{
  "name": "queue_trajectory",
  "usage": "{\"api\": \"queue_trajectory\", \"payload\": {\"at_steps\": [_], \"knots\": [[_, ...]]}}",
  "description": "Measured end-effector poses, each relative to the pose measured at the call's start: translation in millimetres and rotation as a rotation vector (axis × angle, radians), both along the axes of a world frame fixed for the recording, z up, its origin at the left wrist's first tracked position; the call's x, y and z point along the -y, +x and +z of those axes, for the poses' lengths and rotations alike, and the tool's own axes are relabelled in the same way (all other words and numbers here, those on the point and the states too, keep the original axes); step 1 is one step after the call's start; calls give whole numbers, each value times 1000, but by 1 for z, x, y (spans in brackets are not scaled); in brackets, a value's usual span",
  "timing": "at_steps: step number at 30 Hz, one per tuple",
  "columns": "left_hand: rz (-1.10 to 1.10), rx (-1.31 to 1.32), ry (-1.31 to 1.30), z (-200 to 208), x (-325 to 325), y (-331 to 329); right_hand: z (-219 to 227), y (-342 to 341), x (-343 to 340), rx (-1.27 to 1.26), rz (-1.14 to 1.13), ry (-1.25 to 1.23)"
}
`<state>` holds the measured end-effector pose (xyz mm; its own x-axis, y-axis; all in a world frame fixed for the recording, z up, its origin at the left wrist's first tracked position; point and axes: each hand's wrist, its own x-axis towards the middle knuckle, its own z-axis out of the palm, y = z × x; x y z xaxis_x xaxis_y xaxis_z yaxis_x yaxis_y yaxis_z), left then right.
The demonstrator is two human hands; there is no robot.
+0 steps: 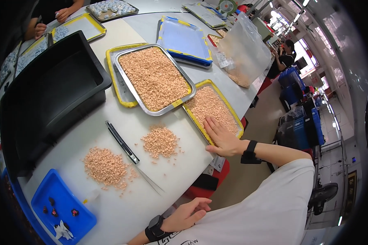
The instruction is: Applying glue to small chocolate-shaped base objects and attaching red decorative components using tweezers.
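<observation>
My right hand (pixel 223 136) lies flat, fingers stretched out, on the small peach-coloured pieces (pixel 212 107) in a yellow-edged tray (pixel 240 125). Its thumb reaches over the tray's near edge. Lower down, my left hand (pixel 185 215) hovers in front of my shirt by the table edge, fingers loosely bent and thumb apart, with nothing visible in it. A metal tray (pixel 119 65) heaped with the same pieces rests partly on another yellow-edged tray (pixel 111 77). Two loose piles, a larger one (pixel 105 166) and a smaller one (pixel 160 141), lie on the white table.
Between the piles lies a slim black tool (pixel 120 141) with thin metal prongs. A black bin (pixel 86 96) and blue tray (pixel 84 210) stand left. Beyond are blue-lined trays (pixel 184 36) and a clear bag (pixel 245 47). Another person's hands (pixel 62 15) show far left.
</observation>
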<state>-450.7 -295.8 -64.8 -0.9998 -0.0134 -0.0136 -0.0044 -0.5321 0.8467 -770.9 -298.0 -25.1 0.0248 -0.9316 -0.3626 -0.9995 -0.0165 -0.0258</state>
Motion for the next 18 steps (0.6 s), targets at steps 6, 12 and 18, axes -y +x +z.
{"api": "queue_trajectory", "payload": {"at_steps": [6,12,18], "knots": [[84,11,30,1,-2,-3,-1,-13,-15,-33,-96,17],[85,-20,33,-2,-3,-2,-17,-37,-10,1,-203,-158],[68,-2,51,1,-3,0,-22,-62,-11,3,-247,-205]]}}
